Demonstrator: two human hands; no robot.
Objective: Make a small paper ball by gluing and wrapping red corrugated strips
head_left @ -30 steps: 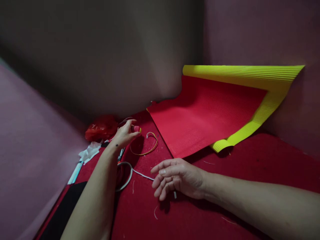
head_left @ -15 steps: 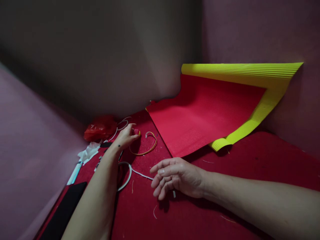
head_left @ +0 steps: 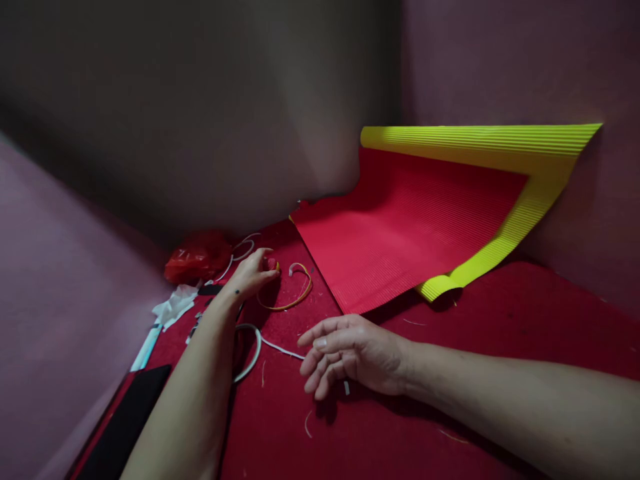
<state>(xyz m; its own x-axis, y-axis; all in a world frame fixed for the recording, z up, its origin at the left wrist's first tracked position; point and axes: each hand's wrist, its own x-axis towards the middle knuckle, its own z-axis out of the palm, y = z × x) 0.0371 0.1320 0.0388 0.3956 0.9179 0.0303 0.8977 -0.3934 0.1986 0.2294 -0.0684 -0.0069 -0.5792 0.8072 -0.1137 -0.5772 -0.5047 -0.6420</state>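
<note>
At the left, my left hand (head_left: 250, 272) reaches away over the red cloth surface. Its thumb and forefinger close around a small red-and-yellow object (head_left: 273, 265), mostly hidden by the fingers. Beside it curls a thin orange-yellow strip (head_left: 309, 287) with a whitish end. My right hand (head_left: 357, 353) rests low in the centre on its side, fingers loosely bent and apart, with nothing in it. Just beyond the right hand lies the near corner of a red corrugated sheet (head_left: 400, 233). A white cord (head_left: 283, 349) runs toward its fingertips.
A yellow corrugated sheet (head_left: 480, 141) lies beneath the red one, curled up against the right wall. Far left are a red plastic bag (head_left: 195, 259), a crumpled white piece (head_left: 175, 305), a light-blue item (head_left: 146, 348) and a black flat panel (head_left: 125, 427). Thread scraps litter the cloth (head_left: 400, 427).
The whole view has shifted slightly, so everything sits a little further left. Both hands keep nearly the same pose and place on the cloth.
</note>
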